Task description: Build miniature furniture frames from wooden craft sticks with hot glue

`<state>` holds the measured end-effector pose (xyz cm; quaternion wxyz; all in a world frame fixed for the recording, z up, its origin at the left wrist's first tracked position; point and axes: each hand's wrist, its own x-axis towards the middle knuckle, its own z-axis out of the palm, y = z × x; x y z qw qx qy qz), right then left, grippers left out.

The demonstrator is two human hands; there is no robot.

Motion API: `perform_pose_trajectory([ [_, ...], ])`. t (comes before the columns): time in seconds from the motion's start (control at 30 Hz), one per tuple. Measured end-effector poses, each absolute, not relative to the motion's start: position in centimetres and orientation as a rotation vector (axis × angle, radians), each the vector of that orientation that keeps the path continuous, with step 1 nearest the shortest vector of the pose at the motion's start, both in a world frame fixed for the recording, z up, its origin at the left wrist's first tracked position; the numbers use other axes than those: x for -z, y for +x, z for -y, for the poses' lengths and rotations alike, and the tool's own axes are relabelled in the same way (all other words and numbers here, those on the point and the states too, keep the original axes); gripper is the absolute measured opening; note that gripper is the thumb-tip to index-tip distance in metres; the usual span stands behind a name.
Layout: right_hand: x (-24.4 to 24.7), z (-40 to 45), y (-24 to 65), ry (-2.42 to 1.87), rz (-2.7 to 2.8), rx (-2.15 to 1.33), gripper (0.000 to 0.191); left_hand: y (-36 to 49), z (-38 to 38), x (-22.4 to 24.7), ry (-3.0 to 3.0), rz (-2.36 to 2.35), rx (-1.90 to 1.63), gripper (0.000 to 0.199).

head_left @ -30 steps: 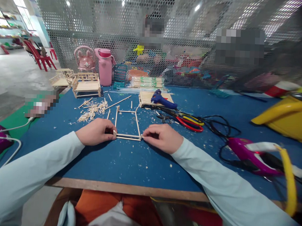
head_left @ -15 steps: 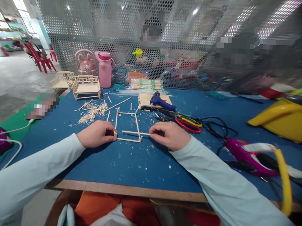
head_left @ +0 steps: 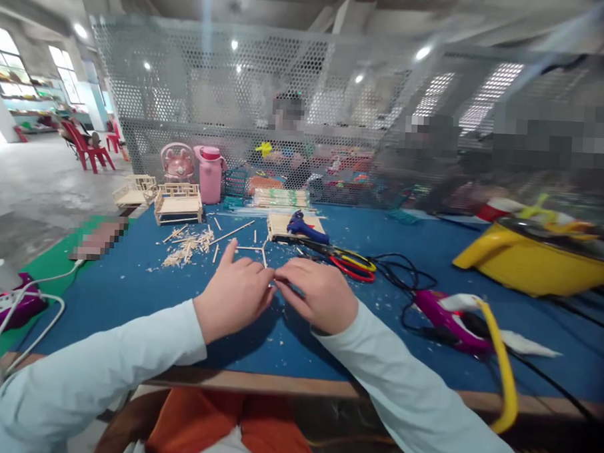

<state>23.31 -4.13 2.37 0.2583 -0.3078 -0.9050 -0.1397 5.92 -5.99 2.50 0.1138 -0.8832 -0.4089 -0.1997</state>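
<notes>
Left hand (head_left: 236, 290) and right hand (head_left: 324, 294) meet at stick frame (head_left: 251, 248), lying on blue table (head_left: 286, 356), partly hidden. Left index out, other fingertips bunched against right's; cannot tell what either grasps. Behind: clear packet (head_left: 282, 198) full of sticks; pink bottle (head_left: 211, 177), red cap on, contents hidden. Yellow tub (head_left: 521, 259) right, contents unclear.

My thin, pale wooden-stick frame (head_left: 264, 257) lies on the blue tabletop (head_left: 129, 286) before me, far rail (head_left: 249, 248) showing, near end hidden from me.
</notes>
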Motion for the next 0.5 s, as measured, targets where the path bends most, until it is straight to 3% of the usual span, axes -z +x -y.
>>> perform_pose_trajectory([
  [0.3, -1.5, 4.5, 24.3, -0.787, 2.375, 0.493, 0.023, 5.1, 5.1, -1.6, -2.756, 1.248, 0.36, 0.016],
  [0.4, -1.1, 3.6, 26.6, -1.232, 2.061, 0.476, 0.037, 4.5, 4.8, -2.3, -2.748, 1.417, 0.572, 0.022],
  [0.5, -0.3, 2.1, 28.6, -1.993, 2.056, 0.249, 0.035, 3.9, 4.0, -2.8, -2.814, 1.563, 1.007, 0.03],
])
